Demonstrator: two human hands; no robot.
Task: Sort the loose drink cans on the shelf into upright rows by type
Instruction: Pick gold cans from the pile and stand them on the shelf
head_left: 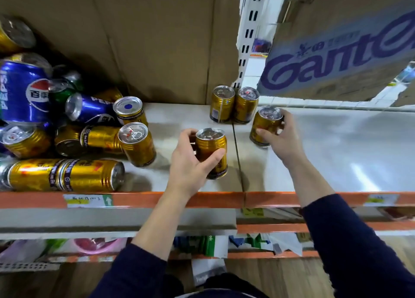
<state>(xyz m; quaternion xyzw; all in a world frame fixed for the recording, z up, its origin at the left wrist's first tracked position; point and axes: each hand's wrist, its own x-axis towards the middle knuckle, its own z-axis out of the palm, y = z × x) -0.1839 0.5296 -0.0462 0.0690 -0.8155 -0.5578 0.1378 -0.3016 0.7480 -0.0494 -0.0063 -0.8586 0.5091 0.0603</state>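
Cardboard backing: matte brown, flat, behind everything. Shelf: smooth grey board with an orange front lip; a bare stretch lies to my right. Heap of cans, left: ribbed gold and glossy blue cylinders, mostly toppled. Pair of gold cans: upright, touching, at the back. My left hand wraps the centre can, upright by the board seam. My right hand grasps the right can, just beside the pair.
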